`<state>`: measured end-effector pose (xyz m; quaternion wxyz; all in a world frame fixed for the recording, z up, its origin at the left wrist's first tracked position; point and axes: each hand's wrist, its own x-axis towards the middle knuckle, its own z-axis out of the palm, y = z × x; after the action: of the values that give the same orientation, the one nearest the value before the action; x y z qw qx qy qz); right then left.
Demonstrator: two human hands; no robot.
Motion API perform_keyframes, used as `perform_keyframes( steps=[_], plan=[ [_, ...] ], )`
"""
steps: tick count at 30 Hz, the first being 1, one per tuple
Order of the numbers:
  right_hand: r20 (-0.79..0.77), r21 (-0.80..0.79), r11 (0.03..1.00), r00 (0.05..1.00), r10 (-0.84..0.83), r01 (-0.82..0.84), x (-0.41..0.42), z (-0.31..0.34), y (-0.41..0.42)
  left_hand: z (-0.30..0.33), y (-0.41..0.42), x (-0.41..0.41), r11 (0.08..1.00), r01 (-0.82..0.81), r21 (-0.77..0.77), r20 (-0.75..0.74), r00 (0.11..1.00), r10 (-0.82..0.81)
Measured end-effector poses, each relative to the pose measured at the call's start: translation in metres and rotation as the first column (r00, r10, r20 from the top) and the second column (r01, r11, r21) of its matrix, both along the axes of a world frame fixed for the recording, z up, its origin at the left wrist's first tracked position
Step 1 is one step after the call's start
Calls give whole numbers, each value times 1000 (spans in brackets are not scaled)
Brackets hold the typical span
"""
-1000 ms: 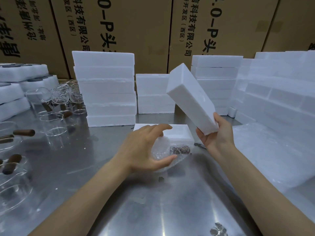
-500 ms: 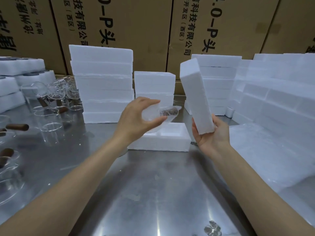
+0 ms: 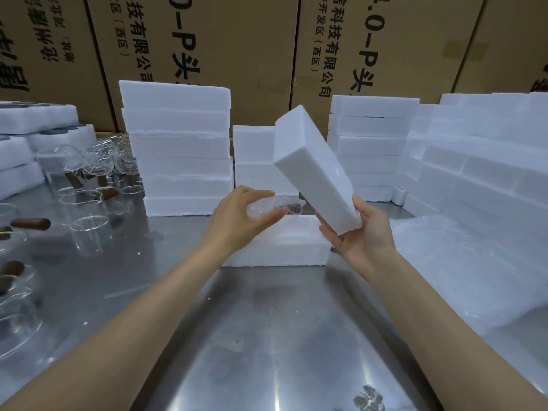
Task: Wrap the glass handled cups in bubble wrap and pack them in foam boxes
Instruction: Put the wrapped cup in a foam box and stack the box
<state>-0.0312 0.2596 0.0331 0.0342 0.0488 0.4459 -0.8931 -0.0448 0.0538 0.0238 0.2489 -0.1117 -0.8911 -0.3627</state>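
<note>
Two hands are loaded at once, so neither is free to steady anything. Left hand [image 3: 237,215] grips the bubble-wrapped cup [image 3: 272,207] between curled fingers and thumb, holding it in the air just above the open foam box base [image 3: 284,247], which sits on the steel counter [image 3: 267,336] at about 12 o'clock from the viewer. A brown handle shows through the wrap; whether the wrap covers it fully, cannot tell. Right hand [image 3: 363,235] holds the foam lid [image 3: 314,170] by its lower end, fingers around the edge, lid tilted with its far end up toward 11 o'clock.

Risks, as judged from this position:
- Cup is held by a fingertip grip on slippery wrap. A slip drops it onto the base rim or the counter.
- Handle orientation may not match the cavity; forcing it could crack the foam or load the glass.
- Lid hangs close over the cup, its lower corner just beside the left fingertips. Bringing it down early could knock the cup.
- Base is loose on smooth steel; a sideways push while seating could slide it.
- Unwrapped glass cups [image 3: 83,215] stand at 9 to 10 o'clock, near the left forearm's path; a wide elbow sweep could topple them.
- Stacked foam boxes [image 3: 178,149] at 11 o'clock sit just behind the base, and a shove could shift them.
</note>
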Motion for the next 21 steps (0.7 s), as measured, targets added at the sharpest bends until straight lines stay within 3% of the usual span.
perform_keyframes(
  steps=[11, 17, 21],
  plan=[
    [-28, 68, 998, 1000, 9, -8, 2, 3, -5, -2, -12, 1, 994, 44, -98, -18, 999, -46],
    [-31, 57, 998, 1000, -7, 9, 0, 2, -5, -5, -18, -1, 959, 98, -268, 110, 991, -71],
    [-22, 57, 998, 1000, -18, 19, 0, 1, -5, -9, -27, -2, 953, 116, -281, 136, 987, -80]
  ],
)
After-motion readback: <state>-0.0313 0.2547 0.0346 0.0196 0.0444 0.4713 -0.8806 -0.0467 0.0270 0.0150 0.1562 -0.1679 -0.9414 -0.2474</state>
